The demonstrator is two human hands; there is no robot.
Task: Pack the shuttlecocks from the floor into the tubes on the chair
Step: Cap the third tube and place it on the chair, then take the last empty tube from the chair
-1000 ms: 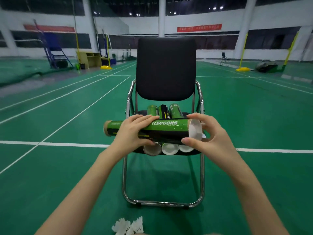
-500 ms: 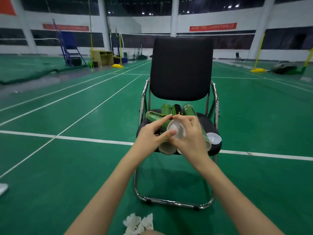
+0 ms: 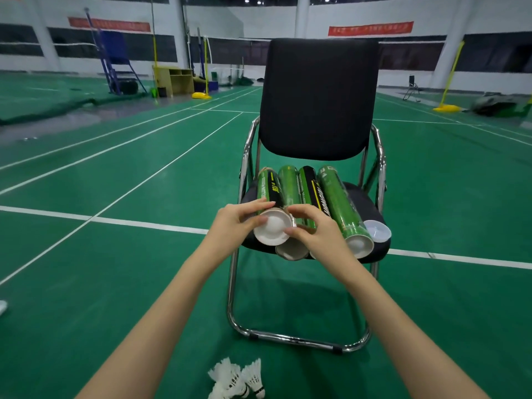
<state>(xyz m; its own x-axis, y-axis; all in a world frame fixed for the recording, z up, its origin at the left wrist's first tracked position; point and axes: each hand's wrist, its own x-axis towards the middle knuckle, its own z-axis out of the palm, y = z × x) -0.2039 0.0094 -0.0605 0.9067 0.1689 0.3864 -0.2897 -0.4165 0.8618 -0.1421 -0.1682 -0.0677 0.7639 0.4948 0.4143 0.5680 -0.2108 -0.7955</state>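
On chair (image 3: 318, 99), hands (image 3: 276, 226) grip cylindrical tube (image 3: 269, 194).

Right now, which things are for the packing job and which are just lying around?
For the job: tubes on the chair; shuttlecocks on the floor; loose cap; left hand and right hand at the leftmost tube.

Just lying around: wooden desk, blue ladder, yellow posts.

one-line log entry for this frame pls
left hand: grips leftmost tube | right hand: pinches its white cap | loose cap: on chair seat | shuttlecocks: on floor
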